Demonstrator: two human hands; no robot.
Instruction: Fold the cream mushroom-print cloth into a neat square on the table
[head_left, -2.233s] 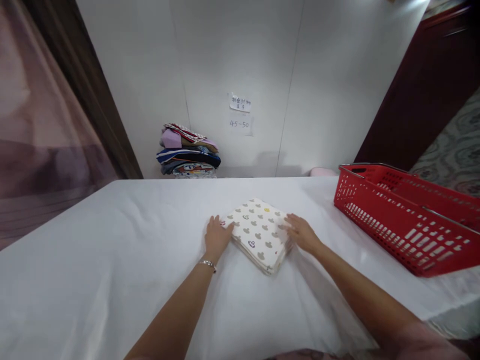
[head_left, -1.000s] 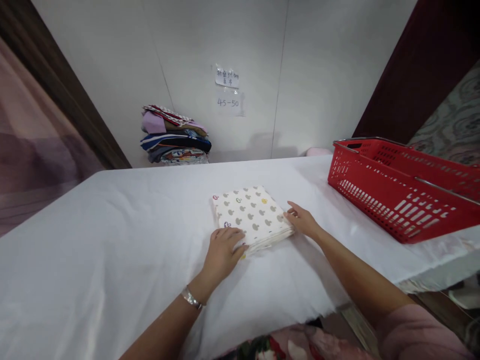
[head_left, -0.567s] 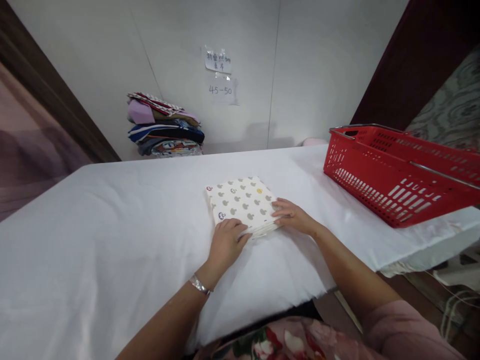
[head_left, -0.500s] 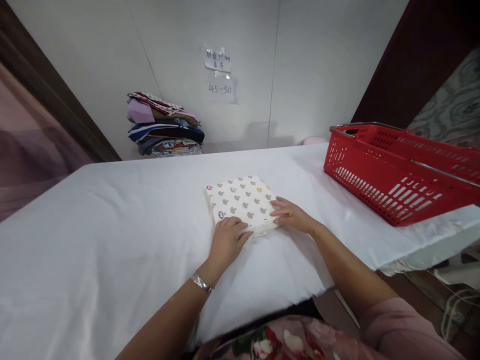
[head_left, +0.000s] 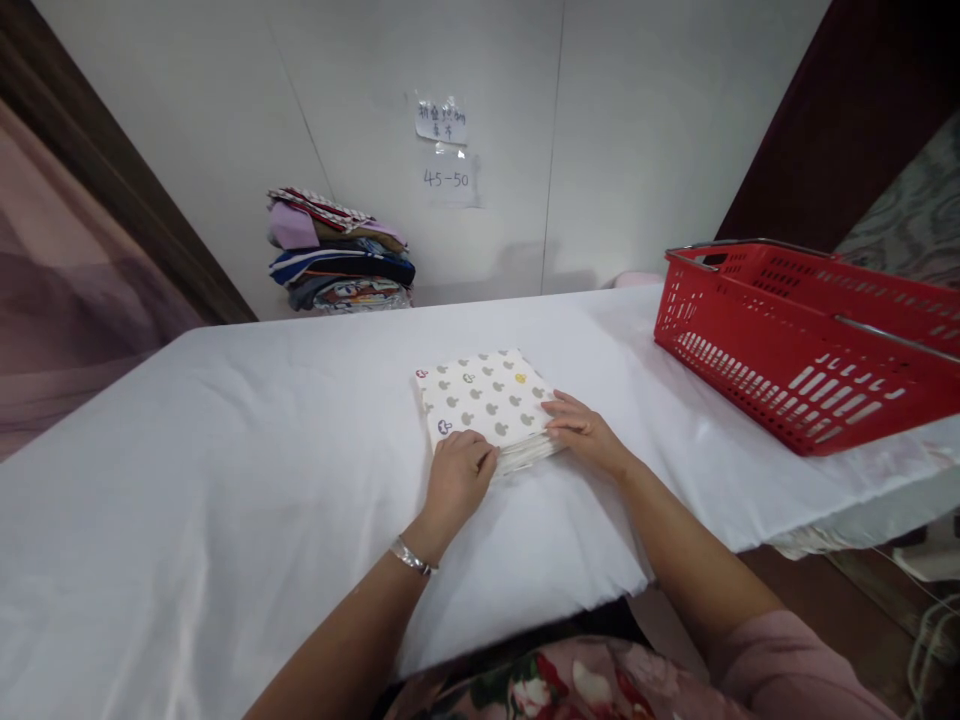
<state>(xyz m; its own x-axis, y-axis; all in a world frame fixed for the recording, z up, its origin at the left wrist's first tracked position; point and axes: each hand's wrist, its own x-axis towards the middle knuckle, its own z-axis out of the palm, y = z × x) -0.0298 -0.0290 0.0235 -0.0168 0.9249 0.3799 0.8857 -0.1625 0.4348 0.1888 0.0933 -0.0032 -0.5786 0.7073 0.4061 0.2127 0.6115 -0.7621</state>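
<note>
A folded cloth [head_left: 487, 395], white with grey mushroom-like shapes and a few coloured ones, lies flat near the middle of the table. Its layered near edge faces me. My left hand [head_left: 461, 480] is closed on the near left corner, thumb and fingers pinching the edge. At the near right corner my right hand [head_left: 589, 435] grips the cloth, fingers on top and thumb against the layered side. Part of each corner is hidden by my fingers.
A red plastic basket [head_left: 750, 350] with metal handles stands on the right of the white-covered table [head_left: 262, 480]. Behind the far edge is a stack of folded fabrics [head_left: 341, 265]. Two paper notes [head_left: 450, 180] are taped to the wall.
My left thumb has drawn in closer to the fingers at the cloth's near edge, and more of the stacked layers show there. The view has shifted slightly.
</note>
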